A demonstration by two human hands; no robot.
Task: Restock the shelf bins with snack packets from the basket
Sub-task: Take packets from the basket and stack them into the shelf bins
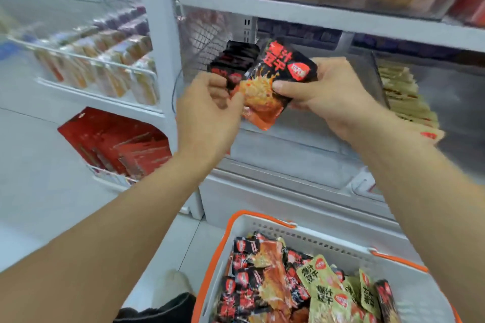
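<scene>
My left hand (210, 110) and my right hand (325, 97) both grip a bunch of black-and-orange snack packets (265, 78), held up in front of a clear shelf bin (301, 144). The left hand holds the rear packets of the bunch, and the right pinches the front one by its right side. Below, a white basket with orange rim (265, 220) holds several more black packets (244, 286) and yellow-green packets (325, 288).
To the right, a neighbouring bin holds stacked yellow-green packets (404, 97). Above, a shelf (315, 8) carries clear bins with orange price labels. A white upright post (157, 34) separates a side rack of bottles (105, 65) and red boxes (118, 141). A shoe (173, 286) stands beside the basket.
</scene>
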